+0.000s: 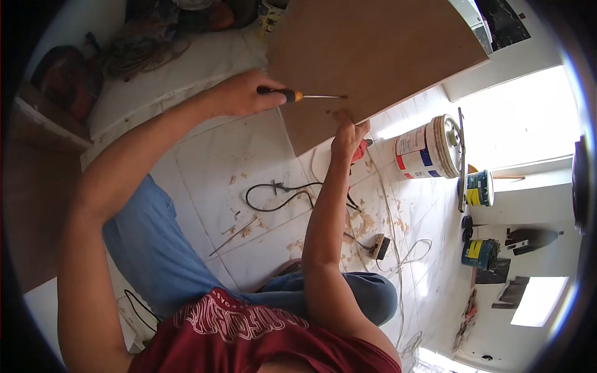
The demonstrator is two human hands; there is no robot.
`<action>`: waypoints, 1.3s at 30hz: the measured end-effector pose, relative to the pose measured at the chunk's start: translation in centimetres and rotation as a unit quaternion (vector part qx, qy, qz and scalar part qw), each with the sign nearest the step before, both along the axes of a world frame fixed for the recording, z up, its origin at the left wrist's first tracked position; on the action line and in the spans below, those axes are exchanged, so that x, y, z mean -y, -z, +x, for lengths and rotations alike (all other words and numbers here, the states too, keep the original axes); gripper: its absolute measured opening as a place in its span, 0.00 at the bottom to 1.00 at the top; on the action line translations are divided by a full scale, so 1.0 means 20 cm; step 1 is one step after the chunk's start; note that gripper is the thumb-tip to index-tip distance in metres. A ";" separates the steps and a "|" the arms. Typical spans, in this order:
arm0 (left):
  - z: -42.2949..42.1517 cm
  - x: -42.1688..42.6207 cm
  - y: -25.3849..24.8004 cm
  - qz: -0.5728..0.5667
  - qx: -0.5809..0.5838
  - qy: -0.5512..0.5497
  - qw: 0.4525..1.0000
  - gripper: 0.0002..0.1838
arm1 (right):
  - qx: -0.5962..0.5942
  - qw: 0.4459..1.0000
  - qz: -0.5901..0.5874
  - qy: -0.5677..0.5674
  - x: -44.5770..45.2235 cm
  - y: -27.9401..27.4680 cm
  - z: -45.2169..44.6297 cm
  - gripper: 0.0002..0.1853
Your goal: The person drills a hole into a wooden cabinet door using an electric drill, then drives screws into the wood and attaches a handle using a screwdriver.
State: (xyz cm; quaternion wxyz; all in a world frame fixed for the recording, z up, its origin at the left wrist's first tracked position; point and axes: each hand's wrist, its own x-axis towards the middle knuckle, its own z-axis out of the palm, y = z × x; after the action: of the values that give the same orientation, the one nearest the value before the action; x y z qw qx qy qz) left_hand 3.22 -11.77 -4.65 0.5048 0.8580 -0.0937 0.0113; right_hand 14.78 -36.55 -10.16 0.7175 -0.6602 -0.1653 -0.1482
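Note:
My left hand (245, 93) is closed round the black and yellow handle of a screwdriver (292, 96). Its thin metal shaft points right, the tip at the face of a brown wooden board (373, 56). Whether the tip sits in a screw is too small to tell. A small dark spot shows on the board just below the tip. My right hand (349, 133) grips the board's lower edge, its thumb against the face and some fingers hidden. The board stands tilted in front of me. Behind my right wrist is a red object (359, 151), partly hidden.
On the tiled floor (205, 161) lie a black cable (249, 198), wood shavings, a thin rod (233, 236) and a socket block (380, 247). A white bucket (413, 151) and dark green buckets (479, 188) stand at right. Tools and coiled rope (140, 59) sit upper left.

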 end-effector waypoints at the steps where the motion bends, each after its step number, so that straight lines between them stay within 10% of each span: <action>1: -0.02 0.04 0.03 0.173 0.181 -0.016 0.968 0.24 | 0.004 1.000 -0.024 0.003 0.03 0.01 0.02 0.14; 4: -0.04 0.08 0.09 0.242 0.222 -0.063 0.942 0.26 | 0.020 0.999 -0.024 0.005 0.03 0.04 0.04 0.14; 8: -0.02 0.02 -0.01 -0.133 -0.093 -0.007 0.987 0.24 | -0.022 1.000 -0.013 -0.015 0.02 -0.02 0.00 0.14; 10: -0.03 -0.04 -0.08 -0.381 -0.265 0.038 0.885 0.24 | -0.020 0.999 0.032 -0.027 0.02 0.03 0.02 0.13; 13: 0.02 -0.06 -0.05 -0.424 -0.400 -0.001 0.813 0.22 | -0.020 0.999 0.039 -0.032 0.01 0.00 0.00 0.13; 17: 0.03 0.01 0.00 -0.056 -0.101 0.014 0.993 0.23 | -0.009 0.999 -0.027 0.017 0.03 0.03 0.03 0.12; 20: -0.01 0.10 0.10 0.219 0.195 -0.044 0.955 0.24 | -0.005 0.999 -0.032 0.022 0.03 0.03 0.04 0.13; 23: 0.01 0.07 0.11 0.162 0.185 -0.048 0.968 0.25 | 0.002 1.000 -0.020 0.004 0.03 0.01 0.03 0.12; 26: 0.03 -0.01 0.03 -0.145 -0.067 -0.001 0.987 0.26 | -0.009 1.000 0.001 0.010 0.01 0.03 0.03 0.12; 31: 0.02 -0.11 0.06 -0.460 -0.432 0.041 0.775 0.26 | 0.007 0.999 -0.042 0.020 0.00 0.03 0.03 0.09; 39: 0.04 0.06 0.12 -0.018 -0.012 -0.025 0.999 0.23 | 0.021 0.998 -0.051 0.041 0.02 0.02 0.00 0.08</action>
State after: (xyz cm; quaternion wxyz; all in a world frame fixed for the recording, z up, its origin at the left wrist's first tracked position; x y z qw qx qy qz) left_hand 3.92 -12.99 -6.95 0.5212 0.8507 -0.0662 0.0149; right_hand 14.73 -36.98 -10.48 0.6726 -0.6990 -0.1602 -0.1825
